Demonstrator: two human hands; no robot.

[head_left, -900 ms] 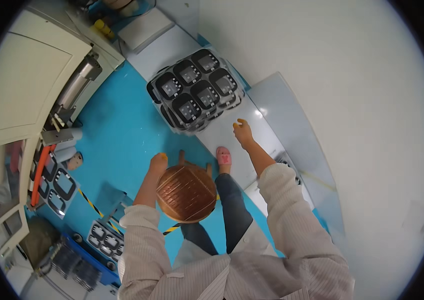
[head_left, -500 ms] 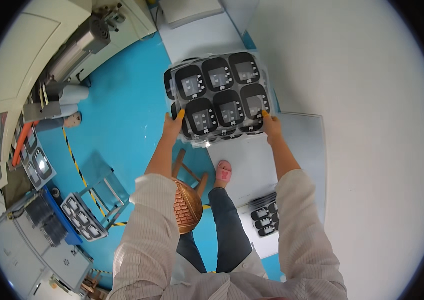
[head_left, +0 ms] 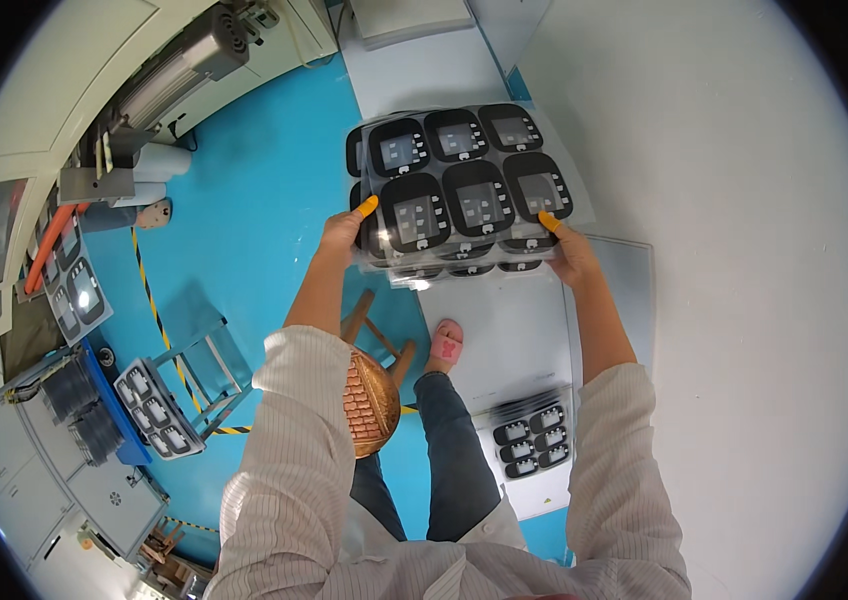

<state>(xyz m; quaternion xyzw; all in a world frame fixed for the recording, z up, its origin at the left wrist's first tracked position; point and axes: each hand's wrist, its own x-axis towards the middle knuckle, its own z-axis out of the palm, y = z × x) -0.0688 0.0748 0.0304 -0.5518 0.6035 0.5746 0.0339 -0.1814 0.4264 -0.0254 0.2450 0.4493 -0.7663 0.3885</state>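
Note:
Between both hands I hold a stack of clear plastic sheets (head_left: 462,197), each printed with several black rounded-square frames that have see-through windows. My left hand (head_left: 346,226) grips its near left corner, a yellow finger cot on the thumb. At the near right corner my right hand (head_left: 570,250) is closed on the same stack, its thumb also in a yellow cot and lying on top. The sheets are a little out of line with one another. The fingers beneath are hidden.
Under the stack stretches a white bench (head_left: 494,330), with a second stack of printed sheets (head_left: 534,438) nearer me. A round wooden stool (head_left: 371,405) stands by my legs. Left are a metal stand (head_left: 206,375), more sheets (head_left: 156,410) and machinery (head_left: 189,70). A white wall (head_left: 744,300) rises at right.
The held stack has shifted slightly right and tilted, and both hands have moved with it. More of the sheet stack on the bench near me shows now.

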